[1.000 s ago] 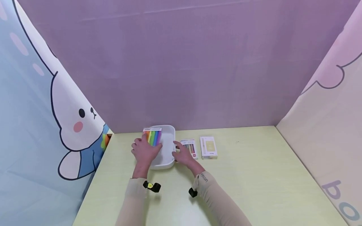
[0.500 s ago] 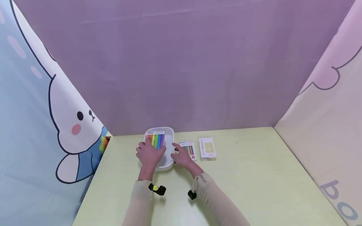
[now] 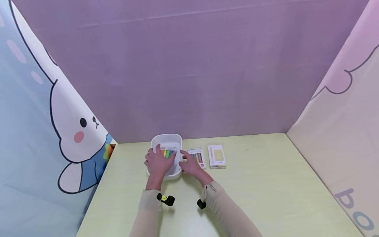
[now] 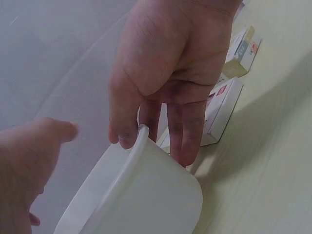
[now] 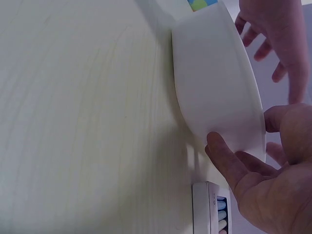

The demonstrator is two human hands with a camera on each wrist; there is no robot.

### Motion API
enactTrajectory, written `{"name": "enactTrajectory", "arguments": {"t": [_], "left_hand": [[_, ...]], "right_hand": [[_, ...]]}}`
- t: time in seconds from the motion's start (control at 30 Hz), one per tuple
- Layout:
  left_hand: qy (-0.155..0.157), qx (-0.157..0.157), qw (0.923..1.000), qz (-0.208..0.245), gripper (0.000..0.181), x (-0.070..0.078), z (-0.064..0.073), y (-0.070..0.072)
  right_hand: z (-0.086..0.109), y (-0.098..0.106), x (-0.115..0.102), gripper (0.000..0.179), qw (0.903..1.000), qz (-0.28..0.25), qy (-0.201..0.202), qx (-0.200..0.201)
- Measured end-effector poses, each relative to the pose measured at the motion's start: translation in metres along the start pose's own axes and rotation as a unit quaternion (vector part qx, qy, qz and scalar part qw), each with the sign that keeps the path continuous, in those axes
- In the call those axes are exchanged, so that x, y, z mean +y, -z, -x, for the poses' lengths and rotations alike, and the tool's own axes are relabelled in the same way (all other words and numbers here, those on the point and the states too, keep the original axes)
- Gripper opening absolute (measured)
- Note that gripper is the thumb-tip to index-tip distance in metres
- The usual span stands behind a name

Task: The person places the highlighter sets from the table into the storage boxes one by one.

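A white plastic basin [image 3: 174, 169] stands on the table near the back wall. My right hand [image 3: 190, 164] holds its right rim; in the right wrist view the thumb is over the rim and the fingers [image 5: 226, 163] lie along the outer wall. My left hand [image 3: 157, 163] is over the left part of the basin, fingers spread and relaxed. Just beyond it, inside the basin, shows a flat pack of rainbow-coloured sticks [image 3: 168, 153], partly hidden by the hand. In the left wrist view the left hand [image 4: 27, 165] shows nothing between thumb and fingers.
Right of the basin lies a white box with a window showing coloured sticks [image 3: 196, 156]. Beside it is a white box with a yellow panel [image 3: 217, 156]. A purple backdrop [image 3: 189, 82] stands along the table's back edge, with printed cloths at both sides.
The pack has come from the basin's left rim to inside it and sits lower, out of the left hand's grip. The left hand has moved slightly right; the right hand keeps its hold.
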State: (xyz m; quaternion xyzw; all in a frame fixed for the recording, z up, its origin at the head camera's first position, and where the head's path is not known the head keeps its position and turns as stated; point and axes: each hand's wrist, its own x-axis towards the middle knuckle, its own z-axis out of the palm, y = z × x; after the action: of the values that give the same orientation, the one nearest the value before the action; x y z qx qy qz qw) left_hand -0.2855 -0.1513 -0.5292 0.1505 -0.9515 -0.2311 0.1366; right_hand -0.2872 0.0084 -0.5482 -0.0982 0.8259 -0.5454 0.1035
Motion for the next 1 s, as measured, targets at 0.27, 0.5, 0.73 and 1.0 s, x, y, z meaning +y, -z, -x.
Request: {"name": "enactTrajectory", "arguments": {"t": [0.27,0.5,0.73,1.0], "left_hand": [[-0.019,-0.006,0.9993,0.033,0.070,-0.009,-0.002,0.011],[-0.023,-0.023,0.9988,0.036,0.069,-0.021,-0.005,0.015],[-0.015,-0.046,0.9970,0.060,0.065,-0.043,-0.005,0.014],[0.019,-0.079,0.9844,0.156,0.063,-0.073,-0.010,0.008]], "right_hand": [[-0.001,0.000,0.001,0.059,1.0000,0.004,0.001,0.006],[0.001,0.002,0.000,0.058,1.0000,0.005,-0.003,0.005],[0.004,0.000,0.001,0.060,0.9999,0.008,-0.011,-0.005],[0.003,-0.004,0.003,0.059,0.9998,-0.007,-0.016,-0.007]]}}
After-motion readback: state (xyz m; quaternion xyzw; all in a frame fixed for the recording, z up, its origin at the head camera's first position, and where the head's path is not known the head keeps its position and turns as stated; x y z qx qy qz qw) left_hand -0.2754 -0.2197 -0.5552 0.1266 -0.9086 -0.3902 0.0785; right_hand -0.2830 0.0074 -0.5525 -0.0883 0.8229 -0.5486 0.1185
